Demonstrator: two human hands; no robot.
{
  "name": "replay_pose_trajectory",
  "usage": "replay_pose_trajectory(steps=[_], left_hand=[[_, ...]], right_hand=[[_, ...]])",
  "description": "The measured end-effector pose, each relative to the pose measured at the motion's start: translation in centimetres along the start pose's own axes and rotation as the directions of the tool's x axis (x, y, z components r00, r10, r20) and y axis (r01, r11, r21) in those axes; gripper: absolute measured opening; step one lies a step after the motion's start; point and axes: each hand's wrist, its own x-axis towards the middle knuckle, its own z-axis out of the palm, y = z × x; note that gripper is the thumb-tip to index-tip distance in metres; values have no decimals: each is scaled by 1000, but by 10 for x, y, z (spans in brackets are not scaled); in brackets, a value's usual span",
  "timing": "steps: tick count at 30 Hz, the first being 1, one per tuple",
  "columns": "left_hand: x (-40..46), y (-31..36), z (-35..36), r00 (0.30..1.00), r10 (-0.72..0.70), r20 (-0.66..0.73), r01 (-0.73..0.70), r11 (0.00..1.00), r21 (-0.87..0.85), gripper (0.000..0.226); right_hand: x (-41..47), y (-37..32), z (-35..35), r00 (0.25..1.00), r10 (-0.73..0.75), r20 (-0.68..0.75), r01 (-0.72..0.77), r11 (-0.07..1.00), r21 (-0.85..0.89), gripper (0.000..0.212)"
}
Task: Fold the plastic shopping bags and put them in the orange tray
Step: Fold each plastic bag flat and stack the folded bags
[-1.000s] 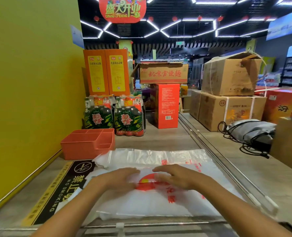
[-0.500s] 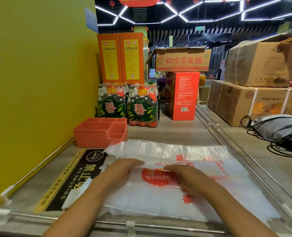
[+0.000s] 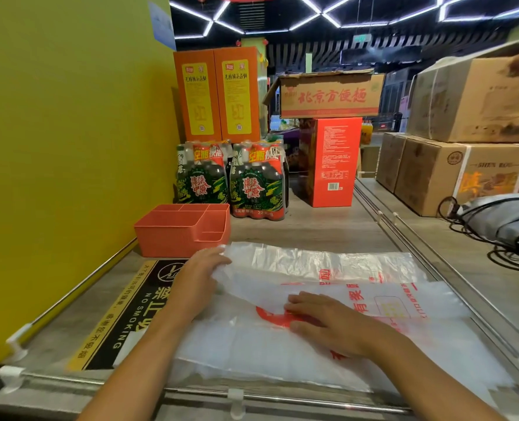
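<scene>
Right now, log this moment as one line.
step: folding | left hand: grips bag far-left edge | right hand: flat on bag | tray: no bag visible inside

Translucent white plastic shopping bag [image 3: 328, 268] flat on grey counter [image 3: 312, 229], left hand [image 3: 200, 275] gripping its far-left corner, right hand [image 3: 322, 323] flat on bag's middle, orange compartment tray [image 3: 182, 232] near counter's left edge

Left hand [image 3: 198, 276]: reached forward and to the left, palm down, fingers curled over the far left corner of the plastic bag [image 3: 328, 265], gripping its edge (the fingertips are partly hidden under the film). Left forearm: bare, running up from the lower edge of the view. Right hand [image 3: 328, 323]: flat, palm down, fingers straight and together, pressing on the bag's middle. Right forearm: bare, entering from the lower right.
</scene>
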Motion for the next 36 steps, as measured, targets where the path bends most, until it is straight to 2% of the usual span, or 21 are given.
replay_pose_trajectory(steps=[3,6,8,11,15,19,23,28,31,34,36], left_hand=[[0,11,4,997,22,-74,-33,988,-151,67],[-3,29,11,997,72,-17,-74,959,-272,57],[-4,34,20,994,84,67,-64,963,-264,59],[-3,32,28,990,28,138,10,963,-269,60],[-9,28,35,977,-6,213,44,984,-174,56],[-11,27,41,980,7,198,14,994,-108,33],[-11,32,44,984,90,154,-85,996,-35,11],[-13,38,45,976,146,161,-139,989,-57,22],[-15,41,40,963,135,233,-120,990,-80,25],[-14,39,31,954,67,291,-67,998,-11,34],[-11,40,23,955,-31,296,19,999,44,46]], right_hand=[[1,0,2,1000,-2,-1,2,1000,5,59],[2,-2,3,1000,5,6,-5,1000,5,58],[2,-3,3,1000,5,11,-5,1000,-4,57],[1,-5,2,1000,10,15,-11,1000,2,57],[1,-5,2,1000,13,16,-13,1000,8,57],[2,-5,3,1000,11,22,-11,1000,1,58],[1,-8,2,1000,9,6,-9,1000,-22,57],[6,-13,8,999,-32,-7,32,999,-20,66],[13,-21,8,996,-86,4,86,996,-36,66],[17,-22,10,994,-102,34,104,994,-39,67],[17,-19,13,994,-100,43,102,994,-32,70]])
